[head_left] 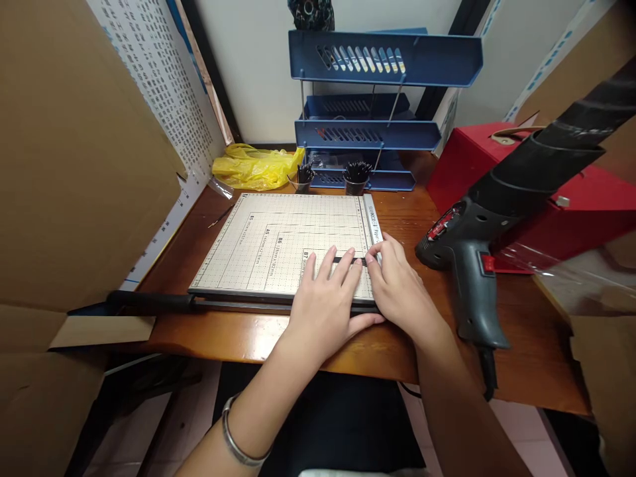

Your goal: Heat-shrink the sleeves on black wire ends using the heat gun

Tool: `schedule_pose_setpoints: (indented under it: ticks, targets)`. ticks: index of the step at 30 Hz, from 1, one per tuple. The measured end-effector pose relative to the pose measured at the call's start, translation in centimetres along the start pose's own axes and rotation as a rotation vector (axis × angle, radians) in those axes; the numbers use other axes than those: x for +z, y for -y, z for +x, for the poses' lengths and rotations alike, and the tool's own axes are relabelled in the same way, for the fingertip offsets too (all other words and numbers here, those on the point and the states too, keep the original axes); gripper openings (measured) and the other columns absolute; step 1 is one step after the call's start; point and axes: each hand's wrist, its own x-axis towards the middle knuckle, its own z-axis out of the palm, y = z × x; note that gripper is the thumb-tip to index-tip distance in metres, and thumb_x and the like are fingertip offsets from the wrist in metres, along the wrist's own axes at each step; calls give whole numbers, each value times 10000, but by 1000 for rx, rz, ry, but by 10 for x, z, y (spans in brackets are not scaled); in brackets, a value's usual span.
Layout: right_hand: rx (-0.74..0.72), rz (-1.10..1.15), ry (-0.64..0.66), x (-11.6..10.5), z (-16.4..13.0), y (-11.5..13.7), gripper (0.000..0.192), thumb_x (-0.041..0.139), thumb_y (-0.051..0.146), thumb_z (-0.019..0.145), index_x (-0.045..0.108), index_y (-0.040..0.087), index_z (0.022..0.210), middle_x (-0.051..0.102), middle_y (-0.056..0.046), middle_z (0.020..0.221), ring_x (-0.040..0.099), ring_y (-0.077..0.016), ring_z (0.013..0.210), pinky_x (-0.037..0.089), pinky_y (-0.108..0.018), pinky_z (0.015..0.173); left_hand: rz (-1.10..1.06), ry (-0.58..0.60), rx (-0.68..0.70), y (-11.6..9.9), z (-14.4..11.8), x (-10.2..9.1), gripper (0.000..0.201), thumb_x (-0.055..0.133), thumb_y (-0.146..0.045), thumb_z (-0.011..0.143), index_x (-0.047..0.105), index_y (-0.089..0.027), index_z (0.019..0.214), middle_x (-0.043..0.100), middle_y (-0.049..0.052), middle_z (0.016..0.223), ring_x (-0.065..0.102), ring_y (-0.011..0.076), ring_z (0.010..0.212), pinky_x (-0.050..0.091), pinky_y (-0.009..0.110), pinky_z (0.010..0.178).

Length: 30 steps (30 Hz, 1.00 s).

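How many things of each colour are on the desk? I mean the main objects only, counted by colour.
Blue: 1, the tray rack
Yellow: 1, the plastic bag
Red: 1, the box
Grey and black: 1, the heat gun
Beige: 1, the paper cutter, under the left hand and right hand
Black: 2, the small cups
Total: 7

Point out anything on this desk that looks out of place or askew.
The heat gun lies tipped on its side right of the paper cutter, its grip jutting past the desk edge. A crumpled yellow plastic bag sits at the back. Both hands rest flat on the cutter.
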Motion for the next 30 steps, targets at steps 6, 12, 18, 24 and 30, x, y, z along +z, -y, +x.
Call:
schedule_pose_setpoints:
  ticks: [6, 12, 18, 24, 30]
  targets:
    - [31, -50, -4, 0, 2, 2, 207, 306, 367, 1036, 467, 243, 1000, 456, -144, 1538, 594, -364, 1236, 469, -483, 865, -3, 1, -1, 0, 0, 0, 877, 423, -767, 939, 420, -144, 1557, 391, 97, 1649, 321, 367, 1532, 271, 605, 1239]
    - [92, -100, 8, -4, 4, 12, 142, 359, 327, 1020, 453, 238, 964, 636, -96, 1133, 640, -305, 1046, 392, -375, 740, -26, -11, -5, 0, -1, 1, 882, 439, -770, 929, 436, -141, 1547, 412, 103, 1638, 337, 363, 1525, 276, 605, 1238]
    - [159, -100, -12, -1, 4, 20, 118, 392, 326, 1019, 445, 227, 984, 657, -100, 1107, 640, -315, 1090, 341, -360, 731, -51, 3, -15, 0, 1, -1, 875, 382, -765, 954, 395, -148, 1573, 396, 91, 1647, 328, 360, 1529, 271, 616, 1236]
    - [154, -93, -25, 1, 3, 17, 138, 398, 354, 1022, 442, 235, 970, 664, -92, 1092, 645, -316, 1069, 324, -353, 725, -54, 19, -31, 0, 1, -4, 891, 451, -768, 928, 391, -159, 1576, 329, 143, 1672, 318, 348, 1542, 262, 597, 1244]
    - [157, -102, -28, 0, 3, 18, 170, 401, 391, 1025, 440, 234, 973, 656, -90, 1111, 641, -313, 1072, 319, -347, 725, -45, 21, -36, -1, 1, -3, 917, 496, -764, 910, 369, -159, 1588, 346, 179, 1658, 325, 342, 1542, 257, 585, 1246]
